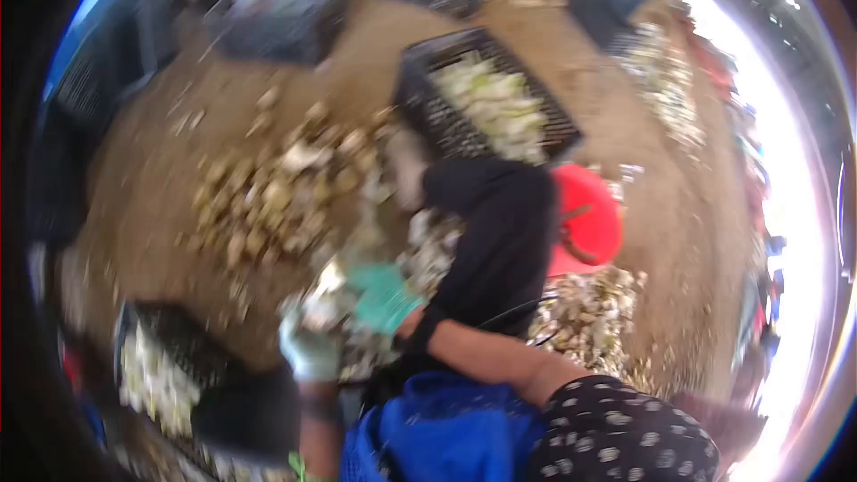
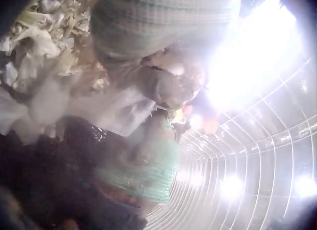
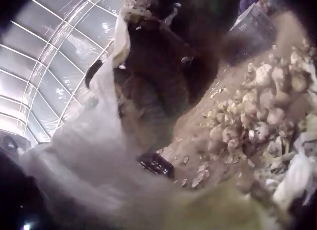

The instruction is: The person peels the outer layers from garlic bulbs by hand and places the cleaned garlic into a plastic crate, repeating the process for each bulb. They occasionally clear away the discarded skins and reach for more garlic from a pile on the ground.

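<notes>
My left hand (image 1: 312,344), in a pale green-white knit glove, holds a pale leafy vegetable (image 1: 327,302) in front of my lap. In the left wrist view the glove curls over the vegetable's rough, rounded root end (image 2: 171,84), and a limp white leaf (image 2: 114,111) hangs from it. My right hand (image 1: 382,296), in a brighter green glove, lies against the vegetable from the other side. I cannot tell whether its fingers pinch anything. Close to the lens in the right wrist view, a large blurred whitish leaf (image 3: 94,155) covers much of the frame.
Brown bulb-like vegetables (image 1: 277,192) lie heaped on the dirt floor. A black crate (image 1: 428,120) ahead and another crate (image 1: 138,326) at lower left hold pale peeled vegetables. A red bucket-like object (image 1: 594,223) stands beside my right knee. Leaf scraps (image 1: 585,321) cover the ground nearby.
</notes>
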Action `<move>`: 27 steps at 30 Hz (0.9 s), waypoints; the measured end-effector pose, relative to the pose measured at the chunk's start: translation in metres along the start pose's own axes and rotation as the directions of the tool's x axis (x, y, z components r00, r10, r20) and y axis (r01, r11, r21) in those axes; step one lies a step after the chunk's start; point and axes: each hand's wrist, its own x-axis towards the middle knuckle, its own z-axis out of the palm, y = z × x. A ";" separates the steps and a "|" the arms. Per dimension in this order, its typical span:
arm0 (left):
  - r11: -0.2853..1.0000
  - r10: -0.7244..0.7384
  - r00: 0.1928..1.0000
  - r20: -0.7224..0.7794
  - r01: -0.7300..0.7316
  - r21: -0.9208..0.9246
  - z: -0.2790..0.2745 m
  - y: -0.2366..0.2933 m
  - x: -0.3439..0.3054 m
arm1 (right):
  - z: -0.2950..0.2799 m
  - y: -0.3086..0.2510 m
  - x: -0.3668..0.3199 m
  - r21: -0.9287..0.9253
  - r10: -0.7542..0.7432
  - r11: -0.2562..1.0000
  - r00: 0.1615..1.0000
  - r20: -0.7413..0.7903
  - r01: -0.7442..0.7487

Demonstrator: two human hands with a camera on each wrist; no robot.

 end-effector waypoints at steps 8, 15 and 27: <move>0.971 0.148 0.989 0.001 -0.145 -0.190 -0.005 0.000 0.011 | 0.018 0.005 0.005 0.695 0.370 0.625 0.919 0.137 -0.356; 0.781 0.356 0.929 0.100 -0.354 0.514 -0.014 -0.005 0.018 | 0.015 0.008 0.007 0.463 0.489 0.747 0.866 0.104 -0.477; 0.800 0.490 0.864 0.117 -0.499 0.332 0.010 0.002 0.003 | 0.022 0.018 0.000 0.615 0.291 0.689 0.924 0.250 -0.383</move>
